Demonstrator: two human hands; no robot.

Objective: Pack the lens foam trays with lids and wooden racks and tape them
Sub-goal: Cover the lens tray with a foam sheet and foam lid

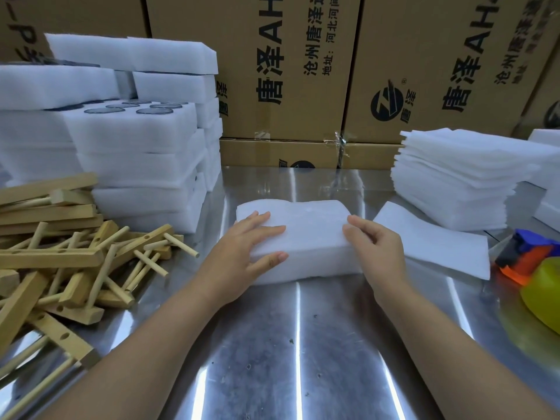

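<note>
So the foam tray (312, 237) sits flat in the middle of the shiny metal table (303, 344), and both hands are on it. The left hand (242, 256) lies open on the tray's left end, fingers straight across the top and thumb against the near side. The right hand (375, 253) has its fingers curled over the right end, gripping that edge.

Just right of the tray, a single thin foam sheet (436, 247) lies flat, and farther right there's a whole stack of foam sheets (460, 183). Near the right edge is a tape dispenser (524, 256) (blue and orange, partly cut off and blurry).

On the left, a messy pile of wooden racks (60, 256), with stacked foam trays (136, 140) behind it, a few showing dark round lenses. Cardboard boxes (288, 71) line the far side.
</note>
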